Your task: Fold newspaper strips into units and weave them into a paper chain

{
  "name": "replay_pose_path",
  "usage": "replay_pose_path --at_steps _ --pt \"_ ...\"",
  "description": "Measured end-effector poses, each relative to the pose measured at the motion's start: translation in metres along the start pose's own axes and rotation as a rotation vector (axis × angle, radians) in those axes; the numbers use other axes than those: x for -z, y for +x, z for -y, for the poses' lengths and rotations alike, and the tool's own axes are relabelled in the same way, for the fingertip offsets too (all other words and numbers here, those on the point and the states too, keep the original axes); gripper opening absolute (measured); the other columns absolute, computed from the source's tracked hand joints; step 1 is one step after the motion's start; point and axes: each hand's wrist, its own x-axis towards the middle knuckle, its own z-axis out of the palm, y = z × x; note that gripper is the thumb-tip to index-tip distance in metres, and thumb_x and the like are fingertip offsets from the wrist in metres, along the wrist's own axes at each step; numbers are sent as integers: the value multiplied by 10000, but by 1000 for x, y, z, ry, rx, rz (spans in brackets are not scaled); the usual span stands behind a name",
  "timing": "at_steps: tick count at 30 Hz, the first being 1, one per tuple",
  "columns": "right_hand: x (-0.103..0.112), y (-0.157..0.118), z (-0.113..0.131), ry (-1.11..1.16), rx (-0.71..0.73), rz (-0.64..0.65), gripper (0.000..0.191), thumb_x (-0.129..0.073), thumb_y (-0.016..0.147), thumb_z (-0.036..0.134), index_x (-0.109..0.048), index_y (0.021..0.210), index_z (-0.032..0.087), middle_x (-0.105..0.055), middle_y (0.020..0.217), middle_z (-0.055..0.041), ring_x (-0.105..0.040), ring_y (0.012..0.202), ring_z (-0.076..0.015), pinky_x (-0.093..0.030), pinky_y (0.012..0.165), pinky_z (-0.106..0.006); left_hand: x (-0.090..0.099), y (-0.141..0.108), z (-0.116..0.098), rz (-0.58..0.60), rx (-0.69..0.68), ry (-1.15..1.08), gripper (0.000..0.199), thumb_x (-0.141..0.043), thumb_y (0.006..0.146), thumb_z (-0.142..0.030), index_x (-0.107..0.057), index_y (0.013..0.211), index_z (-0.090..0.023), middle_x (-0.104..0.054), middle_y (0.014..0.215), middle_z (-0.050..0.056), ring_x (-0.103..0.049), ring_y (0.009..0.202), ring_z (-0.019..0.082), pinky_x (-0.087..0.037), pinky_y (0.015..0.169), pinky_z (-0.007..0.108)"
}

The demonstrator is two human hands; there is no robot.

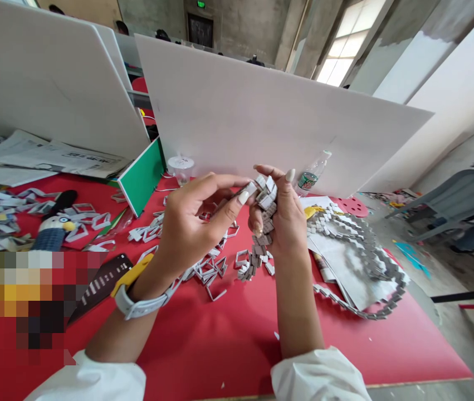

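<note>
From here I see left fingers (229, 213) pinching and right fingers (286, 192) gripping a ridged, grey-white folded-paper chain (267, 201) above the smooth red bench (211, 345).

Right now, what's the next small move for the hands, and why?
Probably a gentle push: the left hand pressing the folded paper piece it pinches toward the paper chain. That piece is at the chain's upper end, and the right hand holds the chain right beside it, giving support. Whether the piece is already fully seated, I can't tell.
</note>
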Motion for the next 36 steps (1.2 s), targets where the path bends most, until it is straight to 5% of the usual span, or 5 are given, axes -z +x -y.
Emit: replay_pose_path --at_steps 6,12,17,28,36 --pt "1 -1 0 -93 -13 9 695 -177 849 788 -561 1171 306 -607 797 -20 -498 414 -93 -403 400 -261 -4 -4 -4 -107 -32 47 72 -650 862 -296 -687 889 -240 -680 803 -25 -618 678 85 -529 605 221" --pt "-7 -6 4 9 9 -44 445 -372 906 657 -562 1083 295 -577 657 21 -454 362 -91 -385 369 -247 -10 -6 -5 -140 -73 28 50 -646 865 -254 -676 885 -219 -675 801 -23 -620 705 84 -530 636 213" --pt "-12 -6 2 123 67 -91 419 -359 928 628 -581 995 279 -527 582 40 -450 362 -98 -412 381 -240 -17 -5 1 -201 -145 -48 51 -669 846 -235 -678 883 -200 -669 742 -22 -597 594 65 -513 560 192" --pt "-14 -6 -2 138 95 -84 394 -350 945 602 -575 992 283 -525 639 32 -475 386 -93 -429 391 -246 -22 -4 5 -233 -158 -81 42 -669 837 -236 -672 848 -196 -671 743 -3 -618 659 99 -532 593 225" --pt "-14 -8 0 -4 178 -189 428 -359 960 563 -666 961 265 -598 700 -8 -616 587 -134 -517 503 -269 -19 -7 4 -161 -131 -55 50 -667 836 -211 -682 879 -191 -644 721 -24 -598 609 77 -518 573 213"
